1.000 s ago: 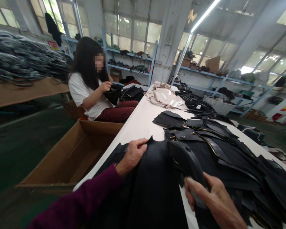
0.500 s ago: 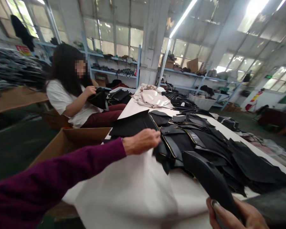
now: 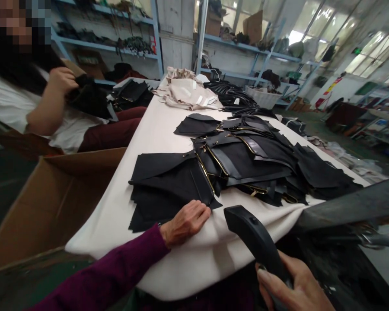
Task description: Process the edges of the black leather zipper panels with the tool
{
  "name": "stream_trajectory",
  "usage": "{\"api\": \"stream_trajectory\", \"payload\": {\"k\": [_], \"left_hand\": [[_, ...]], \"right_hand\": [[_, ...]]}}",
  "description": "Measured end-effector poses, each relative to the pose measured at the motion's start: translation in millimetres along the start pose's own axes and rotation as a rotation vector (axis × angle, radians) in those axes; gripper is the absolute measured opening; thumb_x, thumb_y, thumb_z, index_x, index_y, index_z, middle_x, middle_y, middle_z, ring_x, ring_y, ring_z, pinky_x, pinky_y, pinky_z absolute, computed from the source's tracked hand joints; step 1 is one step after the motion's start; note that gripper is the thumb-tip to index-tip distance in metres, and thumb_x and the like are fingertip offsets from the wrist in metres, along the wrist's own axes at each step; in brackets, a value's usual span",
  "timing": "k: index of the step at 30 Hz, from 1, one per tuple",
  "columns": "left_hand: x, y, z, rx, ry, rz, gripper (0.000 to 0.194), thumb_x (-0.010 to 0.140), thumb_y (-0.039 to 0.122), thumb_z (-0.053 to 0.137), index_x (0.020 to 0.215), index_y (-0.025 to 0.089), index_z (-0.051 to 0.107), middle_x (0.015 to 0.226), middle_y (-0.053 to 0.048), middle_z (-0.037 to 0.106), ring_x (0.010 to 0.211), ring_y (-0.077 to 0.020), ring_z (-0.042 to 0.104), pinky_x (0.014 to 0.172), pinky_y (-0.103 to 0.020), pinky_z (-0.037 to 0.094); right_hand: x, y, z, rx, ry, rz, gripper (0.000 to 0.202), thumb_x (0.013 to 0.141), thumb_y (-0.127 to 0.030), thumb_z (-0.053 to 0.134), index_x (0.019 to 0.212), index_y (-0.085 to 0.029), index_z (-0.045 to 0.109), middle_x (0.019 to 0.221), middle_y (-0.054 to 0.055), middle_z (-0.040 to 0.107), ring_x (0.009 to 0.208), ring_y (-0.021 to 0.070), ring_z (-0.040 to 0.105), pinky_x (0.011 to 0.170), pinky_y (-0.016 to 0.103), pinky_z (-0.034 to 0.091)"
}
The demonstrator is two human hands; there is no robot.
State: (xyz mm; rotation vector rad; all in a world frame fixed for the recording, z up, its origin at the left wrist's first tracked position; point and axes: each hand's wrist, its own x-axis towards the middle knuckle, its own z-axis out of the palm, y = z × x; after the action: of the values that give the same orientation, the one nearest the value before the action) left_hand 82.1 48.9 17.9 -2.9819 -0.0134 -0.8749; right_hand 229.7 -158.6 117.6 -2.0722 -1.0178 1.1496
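My left hand, in a purple sleeve, is closed with its fingertips at the near corner of a black fabric panel. A gold zipper edges that panel, which lies with other layers on the white-covered table. What the fingertips pinch is partly hidden. My right hand is wrapped around a curved black handheld tool at the lower right; its kind is unclear. The tool's broad end is above the table's near edge, apart from the fabric. Beyond it lies a heap of black zippered fabric pieces.
A person sits at the left, holding a dark piece. An open cardboard box stands beside the table. Beige pieces and black strips lie at the far end. A dark metal bar juts in from the right.
The view has tilted down and closer to the table. My left hand has moved toward the near edge, and the black panel now lies flatter. The tool stays in my right hand.
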Motion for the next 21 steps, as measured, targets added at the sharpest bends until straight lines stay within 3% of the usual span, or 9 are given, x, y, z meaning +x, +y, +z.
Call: {"api": "stream_trajectory", "payload": {"k": [4, 9, 15, 21], "left_hand": [[-2.2, -0.3, 0.8, 0.005, -0.02, 0.02, 0.017, 0.087, 0.007, 0.035, 0.096, 0.007, 0.05, 0.078, -0.008, 0.053, 0.069, -0.0149, 0.047, 0.063, -0.031, 0.042], [-2.9, -1.3, 0.2, 0.027, -0.056, 0.053, 0.018, 0.086, 0.006, 0.036, 0.094, 0.008, 0.051, 0.081, -0.008, 0.054, 0.069, -0.0148, 0.047, 0.062, -0.031, 0.041], [-2.6, -2.5, -0.2, 0.03, -0.054, 0.049, 0.017, 0.086, 0.006, 0.038, 0.092, 0.008, 0.053, 0.08, -0.008, 0.054, 0.068, -0.0147, 0.045, 0.061, -0.031, 0.039], [-2.6, -2.3, 0.2, 0.033, -0.046, 0.048, 0.017, 0.085, 0.007, 0.039, 0.093, 0.008, 0.054, 0.079, -0.008, 0.053, 0.068, -0.0147, 0.045, 0.059, -0.031, 0.038]], "right_hand": [[17.6, -13.1, 8.1, 0.007, -0.031, -0.043, 0.024, 0.079, -0.034, 0.049, 0.059, -0.02, 0.048, 0.044, -0.005, 0.05, 0.041, 0.0127, 0.052, 0.044, 0.023, 0.043], [37.3, -23.7, 5.6, -0.05, 0.028, -0.043, 0.027, 0.08, -0.033, 0.05, 0.056, -0.019, 0.049, 0.044, -0.005, 0.051, 0.039, 0.0114, 0.05, 0.043, 0.022, 0.041], [28.0, -23.6, -4.8, -0.107, 0.045, 0.013, 0.035, 0.082, -0.039, 0.046, 0.054, -0.02, 0.049, 0.045, -0.004, 0.051, 0.043, 0.0133, 0.051, 0.045, 0.023, 0.041], [32.8, -19.1, 6.7, -0.127, -0.048, 0.007, 0.028, 0.08, -0.036, 0.047, 0.058, -0.019, 0.048, 0.044, -0.004, 0.051, 0.042, 0.0131, 0.051, 0.045, 0.023, 0.041]]}}
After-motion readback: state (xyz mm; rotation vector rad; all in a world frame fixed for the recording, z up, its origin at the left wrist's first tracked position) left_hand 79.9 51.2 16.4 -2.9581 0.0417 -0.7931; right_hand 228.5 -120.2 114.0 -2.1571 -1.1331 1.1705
